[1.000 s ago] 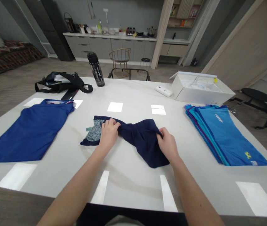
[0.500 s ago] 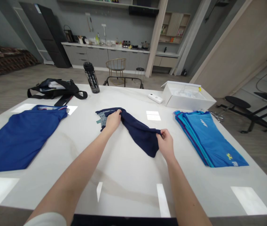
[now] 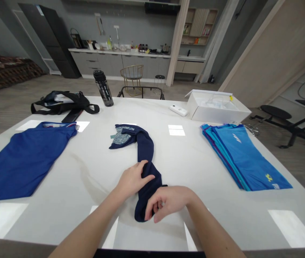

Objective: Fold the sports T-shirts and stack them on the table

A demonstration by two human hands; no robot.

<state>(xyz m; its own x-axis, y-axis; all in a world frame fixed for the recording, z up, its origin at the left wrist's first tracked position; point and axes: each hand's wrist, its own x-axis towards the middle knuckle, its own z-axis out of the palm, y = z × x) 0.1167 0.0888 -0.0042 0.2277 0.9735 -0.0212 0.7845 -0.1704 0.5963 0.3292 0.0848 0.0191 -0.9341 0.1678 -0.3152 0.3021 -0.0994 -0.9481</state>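
A narrow navy garment [image 3: 145,146] lies on the white table in front of me, bent at its far end and running toward me. Its far end shows a grey-white patterned inside [image 3: 120,137] and a small green tag. My left hand [image 3: 134,178] rests on the left edge of the cloth's middle, thumb and fingers apart. Over the near end hovers or rests my right hand [image 3: 168,202], its fingers loosely curved and the thumb apart from them. Whether its fingertips touch the cloth I cannot tell.
A blue shirt [image 3: 31,157] lies at the left, folded blue sportswear [image 3: 249,154] at the right. Farther back on the table [image 3: 106,222] are a black bag [image 3: 61,104], a dark bottle [image 3: 104,89], a white device [image 3: 178,110] and an open white box [image 3: 217,109].
Both hands have moved toward me and let go of their pinches on the navy garment. Its near end has swung from the right to close in front of me.
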